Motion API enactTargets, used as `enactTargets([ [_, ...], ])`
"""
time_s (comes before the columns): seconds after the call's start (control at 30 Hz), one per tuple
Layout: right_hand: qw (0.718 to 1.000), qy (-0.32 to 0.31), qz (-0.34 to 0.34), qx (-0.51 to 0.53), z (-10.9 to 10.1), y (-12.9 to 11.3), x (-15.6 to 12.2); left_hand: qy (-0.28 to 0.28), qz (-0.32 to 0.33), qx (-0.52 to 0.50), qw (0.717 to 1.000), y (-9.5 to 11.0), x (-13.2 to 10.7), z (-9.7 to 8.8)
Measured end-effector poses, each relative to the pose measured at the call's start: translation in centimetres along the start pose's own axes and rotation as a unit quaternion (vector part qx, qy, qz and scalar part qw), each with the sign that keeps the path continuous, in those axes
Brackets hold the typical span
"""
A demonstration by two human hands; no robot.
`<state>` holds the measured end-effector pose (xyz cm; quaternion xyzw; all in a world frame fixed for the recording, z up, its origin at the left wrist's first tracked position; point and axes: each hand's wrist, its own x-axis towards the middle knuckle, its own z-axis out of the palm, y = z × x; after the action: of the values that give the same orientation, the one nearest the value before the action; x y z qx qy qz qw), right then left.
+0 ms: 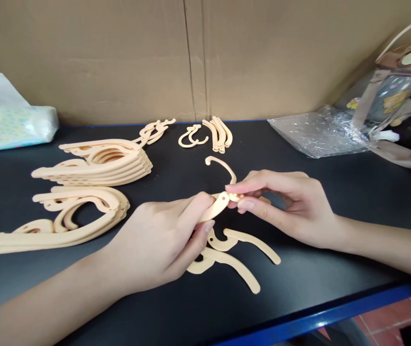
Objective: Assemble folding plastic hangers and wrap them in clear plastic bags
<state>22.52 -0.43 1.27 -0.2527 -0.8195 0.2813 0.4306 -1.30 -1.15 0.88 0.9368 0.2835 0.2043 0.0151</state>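
**Over the table (317,269), a bar (217,206) and a hook (229,170) in hand**

The bar sits between the left hand (165,235) and the right hand (295,202), its holed end showing. It looks light and stiff, and maybe a bit slippery. The thin hook could snap if bent hard. A good place to hold the bar is its flat side, near the hole. The left hand is nearly closed, thumb and finger pinching the bar. The right hand is narrow too, its fingertips nipping the hook's low end and hiding some of it. More pieces (239,269) lie nearby.
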Motion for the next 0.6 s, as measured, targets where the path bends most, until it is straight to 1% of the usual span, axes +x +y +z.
enactTargets([
  [0.13, 1.000, -0.010, 0.003, 0.005, -0.05, -0.04, 0.03, -0.010, 0.010, 0.009, 1.000, -0.37, -0.17, 0.15],
  [0.37, 0.999, -0.035, 0.014, 0.007, -0.05, -0.20, 0.09, -0.022, 0.067, 0.031, 0.997, -0.36, -0.02, 0.05],
  [0.6, 1.000, -0.026, 0.011, 0.001, 0.01, -0.28, 0.07, 0.009, 0.048, 0.042, 0.998, -0.10, -0.24, 0.36],
])
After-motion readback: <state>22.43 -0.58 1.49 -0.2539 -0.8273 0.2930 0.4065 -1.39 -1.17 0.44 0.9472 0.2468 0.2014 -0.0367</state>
